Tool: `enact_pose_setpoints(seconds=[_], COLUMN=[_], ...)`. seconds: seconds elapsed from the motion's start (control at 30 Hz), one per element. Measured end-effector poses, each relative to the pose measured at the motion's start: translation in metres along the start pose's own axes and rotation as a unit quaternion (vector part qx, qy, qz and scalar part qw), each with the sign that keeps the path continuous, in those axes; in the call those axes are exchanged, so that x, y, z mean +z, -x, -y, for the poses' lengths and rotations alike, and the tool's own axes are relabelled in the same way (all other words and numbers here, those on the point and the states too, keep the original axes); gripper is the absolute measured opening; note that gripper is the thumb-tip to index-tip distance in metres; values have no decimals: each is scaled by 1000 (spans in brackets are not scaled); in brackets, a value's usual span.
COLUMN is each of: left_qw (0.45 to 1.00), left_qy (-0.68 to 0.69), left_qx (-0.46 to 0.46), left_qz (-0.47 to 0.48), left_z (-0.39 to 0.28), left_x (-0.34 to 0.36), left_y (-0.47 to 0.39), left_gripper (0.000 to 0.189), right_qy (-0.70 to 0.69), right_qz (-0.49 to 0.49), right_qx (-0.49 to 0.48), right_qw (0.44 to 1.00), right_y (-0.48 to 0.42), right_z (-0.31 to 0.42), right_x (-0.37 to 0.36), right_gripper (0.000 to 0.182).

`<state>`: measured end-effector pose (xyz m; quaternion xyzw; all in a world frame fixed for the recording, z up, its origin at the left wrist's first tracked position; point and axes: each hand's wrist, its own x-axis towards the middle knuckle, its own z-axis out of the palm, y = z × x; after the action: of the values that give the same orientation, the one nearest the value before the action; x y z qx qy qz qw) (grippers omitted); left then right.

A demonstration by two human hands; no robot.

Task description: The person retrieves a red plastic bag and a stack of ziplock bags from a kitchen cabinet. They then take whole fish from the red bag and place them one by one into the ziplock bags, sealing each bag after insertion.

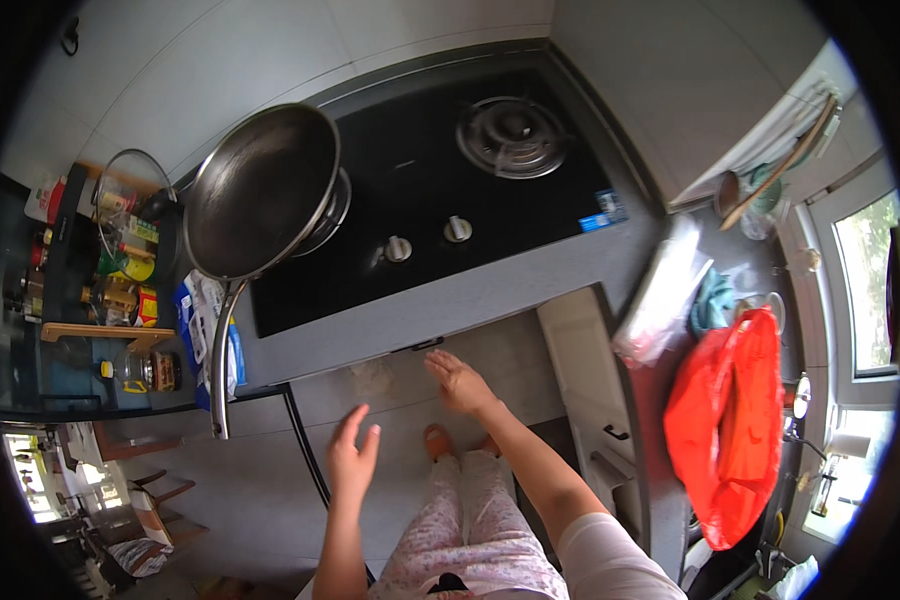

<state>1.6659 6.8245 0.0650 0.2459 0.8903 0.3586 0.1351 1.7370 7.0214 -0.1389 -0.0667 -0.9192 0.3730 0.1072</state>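
My left hand [352,454] is raised over the floor, thumb and fingers apart, holding nothing. Palm down and fingers spread a little, my right hand [457,382] hangs empty near the counter's front edge. Before me lies a black gas hob [420,202] with two knobs and two burners. A large dark wok [262,191] rests tilted over the left burner, and its long metal handle [223,360] points towards me past the counter edge. Neither hand touches the wok. The right burner [515,137] has no pan on it.
Left of the wok are a glass lid [136,214], a rack of bottles and jars [109,247], an oil bottle [150,371] and a pack of wipes [206,330]. A red plastic bag [727,427], clear plastic bags [664,292] and a teal cloth [711,300] lie on the right counter.
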Motion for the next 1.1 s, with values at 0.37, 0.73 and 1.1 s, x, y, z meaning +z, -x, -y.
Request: enact_pose_setpoints(seconds=[0.37, 0.73, 1.1], left_qw=[999, 997, 989], left_qy=[19, 34, 49], left_qx=[-6, 45, 41], left_qz=[25, 54, 132], left_z=[66, 52, 65], left_x=[-7, 11, 70], left_y=[29, 35, -6], left_gripper=[32, 29, 27], right_qy=[167, 163, -349], right_qz=[96, 47, -205], right_qx=[216, 253, 506], right_qw=[957, 953, 762], right_y=[-72, -12, 134], right_z=[7, 26, 107], right_x=[107, 116, 9], right_gripper=[49, 42, 56])
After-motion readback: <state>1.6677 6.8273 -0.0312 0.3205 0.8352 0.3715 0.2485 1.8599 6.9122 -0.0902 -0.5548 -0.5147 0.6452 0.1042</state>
